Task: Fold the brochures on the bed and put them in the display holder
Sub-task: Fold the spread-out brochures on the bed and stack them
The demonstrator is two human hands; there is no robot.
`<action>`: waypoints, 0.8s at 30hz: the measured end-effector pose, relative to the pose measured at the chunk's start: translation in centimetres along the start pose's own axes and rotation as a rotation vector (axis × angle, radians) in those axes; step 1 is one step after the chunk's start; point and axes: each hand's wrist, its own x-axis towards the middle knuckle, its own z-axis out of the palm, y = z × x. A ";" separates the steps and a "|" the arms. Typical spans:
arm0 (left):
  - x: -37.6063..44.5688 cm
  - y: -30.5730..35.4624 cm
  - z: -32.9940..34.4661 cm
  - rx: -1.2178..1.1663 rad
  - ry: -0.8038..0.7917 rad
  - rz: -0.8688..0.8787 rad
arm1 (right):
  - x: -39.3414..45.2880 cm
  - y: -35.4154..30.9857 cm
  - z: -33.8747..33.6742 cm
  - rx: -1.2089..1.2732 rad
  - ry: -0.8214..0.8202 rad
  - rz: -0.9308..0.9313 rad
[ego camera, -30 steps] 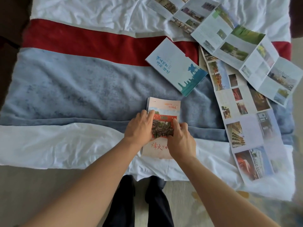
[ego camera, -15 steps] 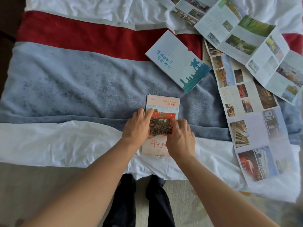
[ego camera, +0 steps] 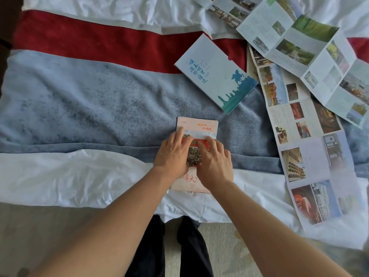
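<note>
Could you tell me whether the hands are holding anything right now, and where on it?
Nothing is gripped: the left hand and right hand press flat on the middle of the folded pink brochure on the bed.

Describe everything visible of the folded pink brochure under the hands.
The folded pink brochure lies flat near the bed's front edge, spanning the blue blanket and white sheet. Its paper cover is pale pink, with red-orange Chinese lettering at top, a red-framed photo mid-cover and red brush characters lower down. The left hand and right hand press on it with fairly straight fingers, covering its middle.
</note>
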 end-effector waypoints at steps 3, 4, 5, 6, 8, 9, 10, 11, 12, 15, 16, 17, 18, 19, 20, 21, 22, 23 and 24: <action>0.1 0.0 0.2 0.018 0.011 -0.001 | 1.7 0.5 -0.6 -0.016 0.037 0.008; 0.1 0.1 0.3 0.029 0.014 -0.006 | 2.3 0.7 -0.8 -0.033 0.034 0.014; 0.1 0.2 0.4 0.042 0.019 -0.012 | 2.7 0.9 -0.8 -0.051 0.026 0.017; 0.2 0.3 0.5 0.054 0.023 -0.018 | 3.0 0.9 -0.8 -0.064 0.015 0.020; 0.4 0.4 0.7 0.069 0.030 -0.030 | 3.3 0.8 -0.4 -0.075 -0.002 0.028; 0.5 0.5 0.9 0.073 0.036 -0.032 | 3.4 0.7 -0.3 -0.078 -0.001 0.034; 0.7 0.5 1.0 0.073 0.039 -0.032 | 3.4 0.7 -0.1 -0.081 0.001 0.039; 0.7 0.5 1.1 0.070 0.038 -0.034 | 3.5 0.6 -0.1 -0.085 0.002 0.039; 0.8 0.5 1.1 0.068 0.037 -0.034 | 3.7 0.6 -0.1 -0.090 0.002 0.038; 0.9 0.5 0.6 0.073 0.032 -0.021 | 3.7 0.6 -0.8 -0.106 -0.003 0.034; 0.9 0.4 0.2 0.075 0.027 -0.013 | 3.5 0.6 -1.1 -0.104 -0.005 0.033; 1.0 0.4 -0.2 0.074 0.019 -0.004 | 3.2 0.6 -1.4 -0.100 -0.005 0.033; 1.0 0.4 -0.7 0.070 0.008 0.005 | 2.8 0.6 -1.8 -0.095 -0.002 0.034; 1.1 0.4 -1.2 0.065 -0.001 0.013 | 2.4 0.7 -2.3 -0.089 0.002 0.037; 1.1 0.4 -1.7 0.066 -0.005 0.023 | 2.0 0.9 -2.8 -0.083 0.006 0.044; 1.2 0.5 -2.2 0.072 -0.001 0.033 | 1.6 1.1 -3.3 -0.079 0.009 0.055; 1.2 0.6 -2.7 0.077 0.009 0.044 | 1.2 1.3 -3.9 -0.074 0.012 0.069; 1.3 1.0 -3.3 0.078 0.021 0.059 | 0.8 1.6 -4.5 -0.065 0.019 0.085; 1.4 1.5 -3.9 0.080 0.032 0.079 | 0.3 1.9 -5.2 -0.055 0.031 0.104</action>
